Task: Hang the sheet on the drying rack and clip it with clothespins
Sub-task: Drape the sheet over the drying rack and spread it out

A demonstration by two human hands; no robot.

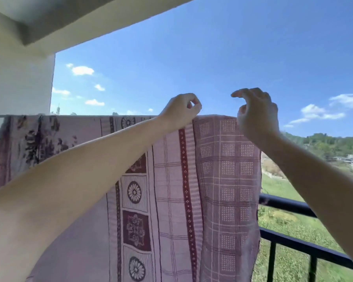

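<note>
Sheet over the rack, both hands at its top fold; no clothespin seen in use.

The sheet (171, 180) hangs over the drying rack's top rail (80, 115), its right edge free above the balcony railing (289, 206). Left hand (180, 110) pinches thumb to fingertips at the fold; whether it holds cloth or a small pin cannot be told. Right hand (257, 112) rests on the fold, fingers curled and apart, holding nothing visible. Judged step: settling the fold before clipping. Next move requires a clothespin pressed over cloth and rail. The rail is hidden beneath the cloth on the right; the sheet's bottom is cut off.
</note>
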